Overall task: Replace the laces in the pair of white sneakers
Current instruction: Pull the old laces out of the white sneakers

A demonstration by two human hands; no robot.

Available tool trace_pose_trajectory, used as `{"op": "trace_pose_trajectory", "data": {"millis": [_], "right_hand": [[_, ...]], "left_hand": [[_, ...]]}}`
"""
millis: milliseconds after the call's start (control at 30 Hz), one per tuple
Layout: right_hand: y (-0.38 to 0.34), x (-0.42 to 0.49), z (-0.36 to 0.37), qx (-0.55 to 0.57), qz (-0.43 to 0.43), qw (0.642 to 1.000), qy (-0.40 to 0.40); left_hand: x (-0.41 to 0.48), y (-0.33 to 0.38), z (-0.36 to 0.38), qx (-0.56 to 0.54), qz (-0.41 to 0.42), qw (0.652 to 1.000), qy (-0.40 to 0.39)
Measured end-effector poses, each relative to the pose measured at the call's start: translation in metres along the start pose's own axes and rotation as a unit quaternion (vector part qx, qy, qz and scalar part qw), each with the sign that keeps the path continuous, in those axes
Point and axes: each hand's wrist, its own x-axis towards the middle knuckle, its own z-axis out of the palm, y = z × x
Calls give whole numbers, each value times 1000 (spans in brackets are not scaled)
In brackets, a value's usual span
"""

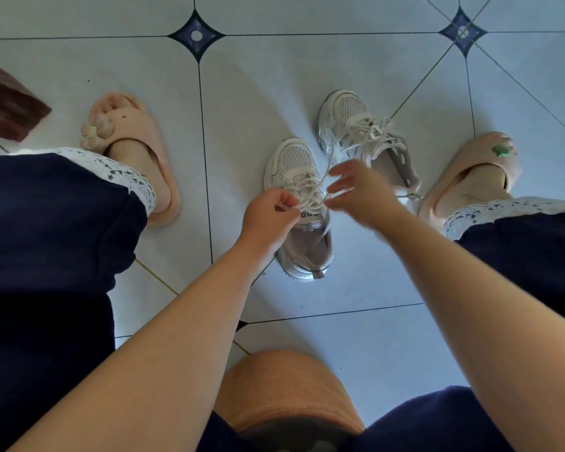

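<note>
Two small white sneakers stand on the tiled floor between my feet. The near sneaker (299, 203) points away from me, its white lace (310, 190) bunched over the tongue. My left hand (269, 216) pinches a strand of that lace at the shoe's left side. My right hand (359, 190) is blurred just right of the lace, fingers spread, thumb and a finger seeming to pinch a strand that runs up toward the far shoe. The far sneaker (366, 135) sits laced, with loose lace ends lying over it.
My feet in pink slippers flank the shoes, the left slipper (134, 158) and the right slipper (470, 177). Dark trousers with lace hems cover my knees at both sides. A dark red object (10, 106) lies at the left edge.
</note>
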Motion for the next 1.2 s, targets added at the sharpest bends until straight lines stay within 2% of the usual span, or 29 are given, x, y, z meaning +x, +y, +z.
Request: {"op": "trace_pose_trajectory", "data": {"millis": [67, 167, 267, 367, 400, 467, 500, 533, 567, 633, 667, 700, 733, 767, 800, 833, 867, 933, 1000, 1067, 1100, 1133, 1167, 1200], "right_hand": [[6, -4, 18, -63, -45, 997, -18], [5, -5, 28, -150, -83, 985, 11], [3, -9, 21, -147, -123, 981, 0], [0, -15, 3, 38, -71, 997, 0], [1, -16, -1, 60, -62, 996, -16], [2, -20, -7, 29, -51, 997, -49], [4, -22, -9, 61, -38, 996, -53], [4, -25, -11, 148, -13, 988, -50], [4, -27, -13, 263, 11, 964, -46], [4, -28, -20, 459, 23, 887, -37], [4, -28, -22, 519, 18, 854, -38], [4, -28, -21, 547, 12, 836, -39], [3, -27, -18, 542, 14, 840, -36], [2, -26, -12, 507, 23, 861, -33], [1, -24, -4, 446, 35, 894, -34], [-1, -22, 5, 368, 41, 928, -40], [-4, -20, 15, 284, 35, 957, -46], [-10, -16, 35, 129, -15, 991, -36], [-16, -9, 49, -4, -80, 997, -10], [-19, -4, 53, -76, -104, 991, 20], [-17, -2, 53, -53, -87, 994, 36], [-14, -1, 50, 24, -51, 997, 52], [-14, -2, 44, 131, -9, 990, 60], [-13, -3, 39, 236, 23, 969, 65]], "left_hand": [[-1, 5, -3, -51, -14, 999, -14], [-4, 10, -12, -101, -36, 993, -42], [-8, 14, -21, -199, -49, 977, -54], [-7, 16, -30, -363, -84, 928, -26], [-7, 16, -33, -390, -96, 916, -8], [-9, 18, -34, -388, -105, 916, 9], [-10, 20, -34, -391, -104, 914, 11], [-12, 21, -34, -397, -103, 912, 14], [-13, 22, -34, -387, -96, 917, 19], [-15, 23, -37, -316, -74, 946, 22], [-16, 24, -39, -268, -66, 961, 19], [-17, 24, -39, -208, -58, 976, 15], [-17, 25, -39, -122, -48, 991, 14], [-18, 26, -39, -18, -35, 999, 19], [-18, 26, -38, 64, -23, 997, 32], [-18, 25, -37, 86, -14, 995, 43], [-19, 25, -38, 55, -13, 998, 39], [-21, 28, -39, -95, -19, 995, -4], [-21, 34, -44, -240, -21, 970, -30], [-16, 37, -50, -357, -24, 934, -15], [-13, 38, -55, -404, -29, 914, 3], [-9, 37, -59, -432, -36, 901, 28], [-5, 35, -62, -427, -48, 901, 58], [-1, 32, -64, -378, -66, 919, 91]]}}
